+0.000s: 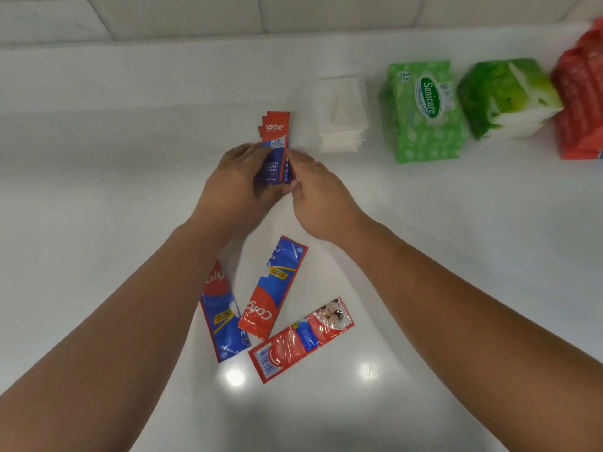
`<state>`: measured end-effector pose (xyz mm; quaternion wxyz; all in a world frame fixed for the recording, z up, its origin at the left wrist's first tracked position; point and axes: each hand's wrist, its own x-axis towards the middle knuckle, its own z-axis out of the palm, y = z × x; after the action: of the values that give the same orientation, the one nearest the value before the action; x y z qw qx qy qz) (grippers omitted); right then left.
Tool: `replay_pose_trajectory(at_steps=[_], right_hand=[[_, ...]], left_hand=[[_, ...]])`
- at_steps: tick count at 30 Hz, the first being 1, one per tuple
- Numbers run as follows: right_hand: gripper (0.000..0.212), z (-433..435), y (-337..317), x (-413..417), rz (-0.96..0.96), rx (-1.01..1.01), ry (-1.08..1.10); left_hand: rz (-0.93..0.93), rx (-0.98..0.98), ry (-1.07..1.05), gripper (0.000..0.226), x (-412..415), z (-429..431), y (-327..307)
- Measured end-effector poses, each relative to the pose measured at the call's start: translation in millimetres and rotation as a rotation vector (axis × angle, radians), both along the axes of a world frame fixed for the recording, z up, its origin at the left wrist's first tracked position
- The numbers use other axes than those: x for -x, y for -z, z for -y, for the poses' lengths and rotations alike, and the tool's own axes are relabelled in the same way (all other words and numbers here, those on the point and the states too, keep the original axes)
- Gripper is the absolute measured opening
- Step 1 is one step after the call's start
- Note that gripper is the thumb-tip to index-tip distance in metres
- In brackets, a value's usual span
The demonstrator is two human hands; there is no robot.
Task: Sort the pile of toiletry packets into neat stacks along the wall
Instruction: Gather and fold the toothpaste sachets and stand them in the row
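1. Between my two hands, out toward the wall (195, 17), is the stack (274, 141) of toothpaste sachets. My left hand (228, 181) curls round its left long edge and my right hand (313, 194) closes on its right edge. The fingers (241, 151) of both are bent and hold it from either side.
2. The stack's red tops poke out beyond my fingertips, slightly fanned, so the edges are not yet flush. Whether its lower end rests on the counter (98, 190) I cannot tell; my palms hide it.
3. I judge these sachets very light, thin and floppy, with glossy film that lets them slide over one another. I would squeeze gently on the long edges and tap them square. A hard pinch would buckle them or shoot one out.
4. Nearer to me than my fingers, down by my forearms, three loose sachets wait. The left sachet (222, 318) is partly hidden under my left forearm. The middle sachet (274, 288) is just beside it. The back-up sachet (303, 337) lies slanted just below those.
5. Lying flat on a slick counter, each should lift best from a short end or a corner.
6. Just right of my fingers are the white packets (342, 115). Further right along the wall come a green pack (424, 115), a second green pack (505, 96) and a red pack (580, 102).
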<state>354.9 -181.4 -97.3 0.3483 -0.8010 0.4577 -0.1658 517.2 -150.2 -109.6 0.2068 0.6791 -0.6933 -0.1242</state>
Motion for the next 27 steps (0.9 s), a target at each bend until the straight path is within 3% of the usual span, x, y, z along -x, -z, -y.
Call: replay_pose_trajectory(at_steps=[6, 14, 19, 27], right_hand=[[0.038, 22, -10, -26, 0.243, -0.265, 0.172], [0.039, 39, -14, -44, 0.29, -0.333, 0.275], [0.045, 41, -9, -39, 0.295, -0.359, 0.254], [0.043, 34, -2, -33, 0.472, -0.449, 0.35]], left_hand=[[-0.14, -0.095, 0.073, 0.092, -17, 12, -2], [-0.059, -0.039, 0.09, 0.07, -14, 8, 0], [-0.019, -0.004, 0.087, 0.069, -10, 2, 1], [0.002, -0.012, 0.068, 0.065, -7, -2, 5]])
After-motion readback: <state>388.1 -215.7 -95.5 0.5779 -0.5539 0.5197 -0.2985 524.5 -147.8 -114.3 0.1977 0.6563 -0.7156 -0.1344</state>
